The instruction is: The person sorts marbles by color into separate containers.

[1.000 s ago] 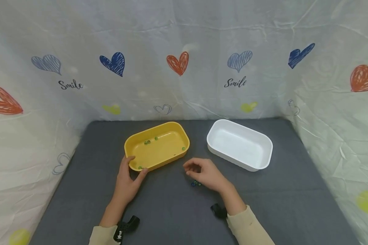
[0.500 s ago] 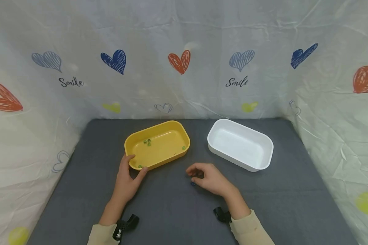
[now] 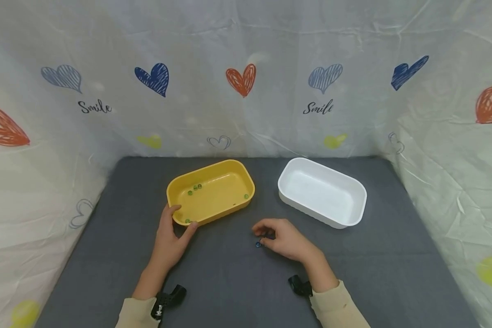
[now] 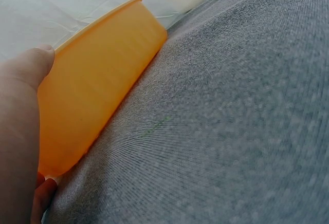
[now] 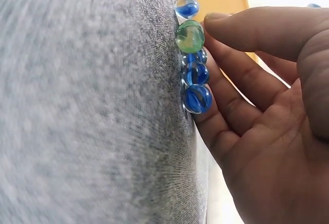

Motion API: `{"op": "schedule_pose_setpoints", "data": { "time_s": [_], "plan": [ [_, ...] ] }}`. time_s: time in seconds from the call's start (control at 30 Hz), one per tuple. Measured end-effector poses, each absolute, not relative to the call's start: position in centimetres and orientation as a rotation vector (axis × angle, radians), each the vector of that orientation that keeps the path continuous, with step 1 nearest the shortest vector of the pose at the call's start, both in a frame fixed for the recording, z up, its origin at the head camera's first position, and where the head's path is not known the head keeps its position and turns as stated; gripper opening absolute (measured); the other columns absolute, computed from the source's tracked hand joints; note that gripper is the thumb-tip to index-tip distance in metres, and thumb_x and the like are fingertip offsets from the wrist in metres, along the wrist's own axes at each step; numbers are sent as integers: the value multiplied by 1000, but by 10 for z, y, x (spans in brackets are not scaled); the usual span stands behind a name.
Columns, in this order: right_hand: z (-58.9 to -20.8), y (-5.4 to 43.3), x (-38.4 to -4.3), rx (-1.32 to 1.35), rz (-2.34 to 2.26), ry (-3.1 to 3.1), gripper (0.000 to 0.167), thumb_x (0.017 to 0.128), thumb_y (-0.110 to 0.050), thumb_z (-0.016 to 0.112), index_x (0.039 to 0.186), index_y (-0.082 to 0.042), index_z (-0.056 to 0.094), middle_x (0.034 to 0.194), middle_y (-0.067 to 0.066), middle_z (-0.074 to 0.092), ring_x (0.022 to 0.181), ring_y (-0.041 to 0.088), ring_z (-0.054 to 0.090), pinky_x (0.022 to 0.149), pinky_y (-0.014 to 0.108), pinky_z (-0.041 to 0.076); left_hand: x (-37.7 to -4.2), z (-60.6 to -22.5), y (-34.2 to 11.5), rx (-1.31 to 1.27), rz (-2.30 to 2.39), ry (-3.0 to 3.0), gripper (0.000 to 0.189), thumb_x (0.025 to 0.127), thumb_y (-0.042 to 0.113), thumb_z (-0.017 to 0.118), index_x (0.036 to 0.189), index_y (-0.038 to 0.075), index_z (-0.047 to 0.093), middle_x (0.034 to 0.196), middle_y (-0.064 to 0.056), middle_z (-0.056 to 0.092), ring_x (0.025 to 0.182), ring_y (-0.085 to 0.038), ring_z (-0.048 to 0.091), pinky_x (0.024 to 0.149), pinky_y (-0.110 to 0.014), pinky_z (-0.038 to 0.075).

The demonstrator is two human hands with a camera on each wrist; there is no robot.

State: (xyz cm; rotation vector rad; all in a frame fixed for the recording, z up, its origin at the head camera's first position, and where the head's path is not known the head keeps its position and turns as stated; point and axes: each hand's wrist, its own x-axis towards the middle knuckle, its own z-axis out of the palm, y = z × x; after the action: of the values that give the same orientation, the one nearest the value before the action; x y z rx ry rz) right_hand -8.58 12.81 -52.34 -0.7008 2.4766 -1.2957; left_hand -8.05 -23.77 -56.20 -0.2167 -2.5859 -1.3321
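Observation:
My left hand (image 3: pixel 168 246) holds the near left corner of a yellow tray (image 3: pixel 213 200), thumb on the near side and fingers at the left rim. Inside it lie several green marbles (image 3: pixel 195 187). My right hand (image 3: pixel 289 241) is low over the cloth right of the tray, fingers loosely curved, with a gap between thumb and index finger. In the right wrist view a green marble (image 5: pixel 190 36) lies just beside the thumb tip, in a row with several blue marbles (image 5: pixel 198 98) along the fingers. From the head, the hand hides most of that group.
A white tray (image 3: pixel 321 193) stands at the back right, beyond my right hand. Dark grey cloth (image 3: pixel 229 282) covers the table. A pale curtain (image 3: pixel 274 50) printed with hearts hangs behind and along both sides.
The right hand has shifted slightly right and nearer, covering green marbles that showed beneath it. Marbles inside the yellow tray have rolled about. The left hand keeps its hold on the corner.

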Motion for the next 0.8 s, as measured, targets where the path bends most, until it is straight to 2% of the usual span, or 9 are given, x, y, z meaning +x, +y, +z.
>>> {"op": "schedule_pose_setpoints", "data": {
  "time_s": [0.3,0.8],
  "plan": [
    [-524,129,-85,-691,-1279,2469,32,97,1,77,127,-10,78,109,-6,76,102,11,69,93,39,58,-80,-561,-237,-219,-1325,-2588,76,103,26,81,160,0,38,179,-19,20,160,-44,30,117,-67,36],
    [-528,130,-87,-735,-1244,2495,28,98,-2,78,123,-11,81,113,-6,77,103,10,70,95,39,58,-80,-563,-238,-229,-1325,-2575,75,102,24,81,160,0,39,179,-19,19,160,-44,30,117,-67,36]
  ]
}}
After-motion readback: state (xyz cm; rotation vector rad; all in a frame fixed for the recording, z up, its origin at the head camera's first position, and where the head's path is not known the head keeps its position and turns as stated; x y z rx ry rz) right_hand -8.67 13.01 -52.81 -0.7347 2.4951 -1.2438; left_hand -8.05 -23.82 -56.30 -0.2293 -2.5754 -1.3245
